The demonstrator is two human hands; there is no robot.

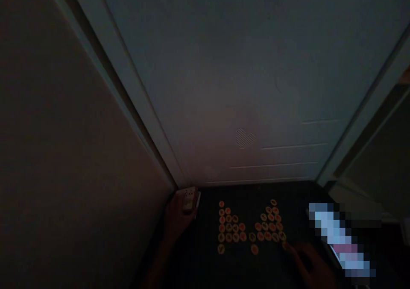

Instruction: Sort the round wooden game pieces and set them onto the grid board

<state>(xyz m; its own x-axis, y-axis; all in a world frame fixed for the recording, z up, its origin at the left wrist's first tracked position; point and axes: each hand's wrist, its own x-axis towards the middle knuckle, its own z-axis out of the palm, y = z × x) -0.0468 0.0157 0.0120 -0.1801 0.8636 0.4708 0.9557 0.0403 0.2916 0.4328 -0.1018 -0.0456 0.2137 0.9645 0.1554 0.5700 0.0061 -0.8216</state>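
Rows of round game pieces (236, 237), which look like Chinese chess pieces with red or dark marks, lie on a dark tabletop (205, 267). They form two stepped triangles joined near the bottom. Two single pieces sit below, one at the left (221, 249) and one in the middle (254, 249). My right hand (309, 259) is at the lower right corner of the pattern, thumb and finger closed on a round piece (285, 245). At the table's far left, my left hand (177, 218) is wrapped round a small pale box (190, 198); some fingers are hidden.
A phone (341, 240) with a lit, blurred screen stands at the right of the table. Behind the table rises a pale panel (198, 88) with a striped heart (245, 138) and raised lines. A wall (64, 173) closes off the left. The room is very dim.
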